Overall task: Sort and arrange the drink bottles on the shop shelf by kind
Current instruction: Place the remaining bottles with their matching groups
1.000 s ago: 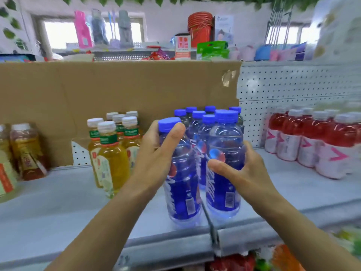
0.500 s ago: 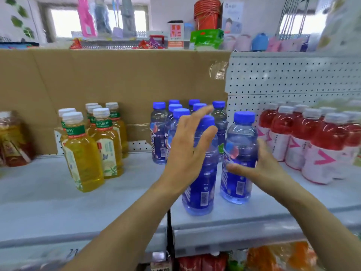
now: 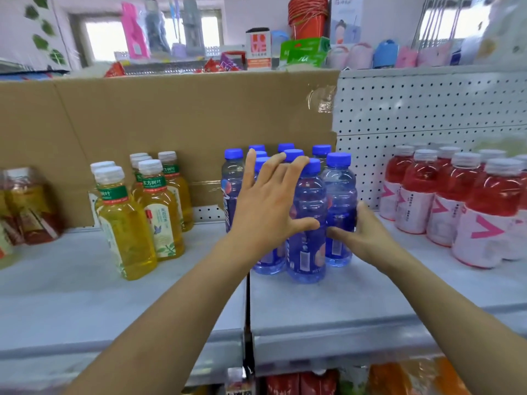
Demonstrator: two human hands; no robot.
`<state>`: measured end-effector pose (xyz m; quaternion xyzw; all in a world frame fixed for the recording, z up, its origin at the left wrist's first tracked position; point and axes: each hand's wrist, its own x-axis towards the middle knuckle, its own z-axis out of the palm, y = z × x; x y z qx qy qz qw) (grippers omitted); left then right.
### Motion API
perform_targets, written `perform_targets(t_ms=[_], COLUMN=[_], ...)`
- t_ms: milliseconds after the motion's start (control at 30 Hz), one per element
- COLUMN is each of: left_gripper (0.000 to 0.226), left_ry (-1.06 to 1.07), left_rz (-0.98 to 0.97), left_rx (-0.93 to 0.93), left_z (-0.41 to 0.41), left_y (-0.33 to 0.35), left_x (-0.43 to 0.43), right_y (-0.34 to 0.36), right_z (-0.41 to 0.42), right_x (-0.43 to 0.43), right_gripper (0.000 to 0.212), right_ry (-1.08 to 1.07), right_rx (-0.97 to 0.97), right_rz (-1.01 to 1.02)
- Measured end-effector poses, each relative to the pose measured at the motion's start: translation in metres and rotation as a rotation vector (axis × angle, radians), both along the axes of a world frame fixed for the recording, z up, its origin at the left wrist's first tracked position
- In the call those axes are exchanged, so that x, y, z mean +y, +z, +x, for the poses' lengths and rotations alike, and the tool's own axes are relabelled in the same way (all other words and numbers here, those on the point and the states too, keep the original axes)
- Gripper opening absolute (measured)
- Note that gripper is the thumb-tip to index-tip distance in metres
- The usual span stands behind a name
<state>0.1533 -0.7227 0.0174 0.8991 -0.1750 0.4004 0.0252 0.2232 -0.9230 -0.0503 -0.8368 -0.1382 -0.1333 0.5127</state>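
Several blue-capped blue bottles (image 3: 309, 238) stand clustered at the middle of the grey shelf (image 3: 114, 297). My left hand (image 3: 271, 203) is spread flat with straight fingers against the front of the cluster, thumb touching the front bottle. My right hand (image 3: 368, 238) curls round the lower part of the right front blue bottle (image 3: 340, 192), which stands on the shelf against the others. Yellow tea bottles (image 3: 125, 223) with white caps stand to the left. Red drink bottles (image 3: 470, 212) with white labels stand to the right.
Amber bottles (image 3: 28, 206) sit at the far left edge. A cardboard sheet (image 3: 171, 124) and a white pegboard (image 3: 427, 109) back the shelf. A dark seam (image 3: 247, 303) splits the shelf below the blue bottles. Packaged goods fill the lower shelf (image 3: 313, 383) and the top ledge.
Both front blue bottles have moved back against the blue group. My left hand has let go of its bottle and spread flat; my right hand still holds the right one.
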Motion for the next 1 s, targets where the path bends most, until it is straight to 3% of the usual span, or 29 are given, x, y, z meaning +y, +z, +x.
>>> perform_targets(t_ms=[167, 300, 400, 467, 667, 1000], left_gripper=[0.102, 0.097, 0.094, 0.091, 0.064, 0.05], left_ry=[0.05, 0.021, -0.014, -0.039, -0.067, 0.044], left_rz=[0.009, -0.031, -0.057, -0.093, -0.349, -0.472], left_rx=[0.021, 0.078, 0.13, 0.135, 0.117, 0.158], left_z=[0.007, 0.004, -0.008, -0.021, -0.068, -0.129], left_y=[-0.005, -0.013, -0.024, -0.033, -0.057, -0.065], left_x=[-0.001, 0.002, 0.008, 0.016, 0.065, 0.254], right_y=[0.0, 0.006, 0.005, 0.001, -0.006, -0.007], right_z=[-0.008, -0.038, -0.064, -0.081, -0.122, -0.155], right_x=[0.002, 0.011, 0.024, 0.037, 0.096, 0.29], right_gripper=[0.043, 0.041, 0.067, 0.07, 0.043, 0.029], right_ry=[-0.036, -0.063, -0.118, -0.138, -0.206, 0.136], right_rx=[0.038, -0.082, -0.147, -0.213, -0.551, -0.522], right_rz=[-0.091, -0.08, -0.218, -0.276, -0.24, -0.109])
